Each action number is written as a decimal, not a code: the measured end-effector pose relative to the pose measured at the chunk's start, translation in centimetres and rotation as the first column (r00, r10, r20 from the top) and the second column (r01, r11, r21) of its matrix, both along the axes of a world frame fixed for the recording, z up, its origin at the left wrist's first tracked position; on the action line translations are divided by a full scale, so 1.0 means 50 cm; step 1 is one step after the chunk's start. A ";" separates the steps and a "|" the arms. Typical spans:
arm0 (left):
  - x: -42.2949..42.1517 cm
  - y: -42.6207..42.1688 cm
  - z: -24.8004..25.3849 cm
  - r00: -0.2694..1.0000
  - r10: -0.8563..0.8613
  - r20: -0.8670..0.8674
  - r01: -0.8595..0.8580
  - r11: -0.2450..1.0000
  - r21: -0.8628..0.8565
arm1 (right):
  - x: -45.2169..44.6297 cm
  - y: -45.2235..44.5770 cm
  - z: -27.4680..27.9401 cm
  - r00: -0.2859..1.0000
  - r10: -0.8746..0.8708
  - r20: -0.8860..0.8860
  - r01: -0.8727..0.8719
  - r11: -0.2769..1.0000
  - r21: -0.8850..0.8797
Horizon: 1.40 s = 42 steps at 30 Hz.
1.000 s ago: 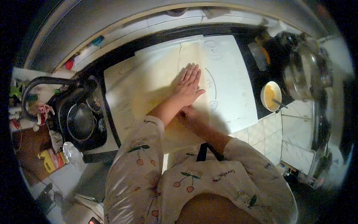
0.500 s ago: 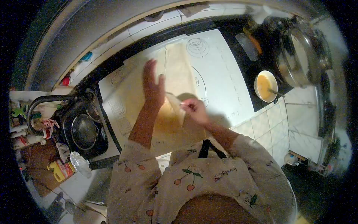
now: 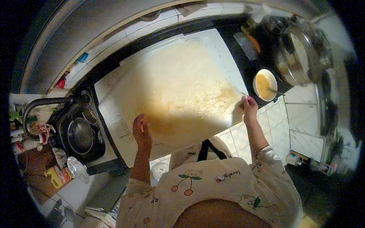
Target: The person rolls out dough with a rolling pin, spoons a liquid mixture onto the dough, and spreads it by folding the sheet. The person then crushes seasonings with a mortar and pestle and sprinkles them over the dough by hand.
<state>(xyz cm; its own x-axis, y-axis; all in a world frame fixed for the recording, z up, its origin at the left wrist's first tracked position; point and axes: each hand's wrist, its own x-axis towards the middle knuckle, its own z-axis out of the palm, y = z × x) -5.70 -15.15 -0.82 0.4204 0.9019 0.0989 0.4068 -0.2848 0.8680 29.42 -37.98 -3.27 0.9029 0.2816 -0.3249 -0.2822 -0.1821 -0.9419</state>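
Observation:
A wide, thin sheet of pale dough (image 3: 178,68) lies spread over a white printed mat (image 3: 216,41) on the counter, with a glossy wet patch on its lower right part. My right hand (image 3: 249,106) pinches the sheet's right edge, which is pulled out and slightly lifted. My left hand (image 3: 142,127) is at the lower left of the sheet with its fingers curled; whether they grip its edge is not clear.
A white bowl (image 3: 265,84) of yellow liquid with a spoon stands right of the mat. Beyond it are metal pots (image 3: 298,57). At the left are a black sink (image 3: 80,135), its tap (image 3: 45,102) and a yellow bottle (image 3: 56,178).
My hands have moved apart, left hand down and left, right hand to the right. The folded dough has been opened out to the right, showing its wet, shiny area.

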 end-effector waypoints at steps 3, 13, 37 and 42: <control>0.000 -0.014 -0.002 1.000 0.001 -0.020 -0.001 1.000 0.014 | 0.000 0.005 -0.061 0.996 -0.020 0.085 0.024 0.999 -0.045; 0.087 0.162 0.008 0.912 -0.158 -0.380 0.282 0.912 0.299 | -0.025 0.125 0.081 0.545 0.401 0.737 -0.195 0.915 -0.353; 0.152 0.206 0.056 0.620 -0.478 -0.623 0.681 0.721 0.124 | 0.016 0.229 0.154 0.331 0.898 0.290 -0.849 0.418 -0.324; 0.055 0.063 0.038 0.449 -0.699 -0.557 0.815 0.576 -0.065 | -0.080 0.056 0.094 -0.077 0.966 0.246 -0.790 0.091 -0.606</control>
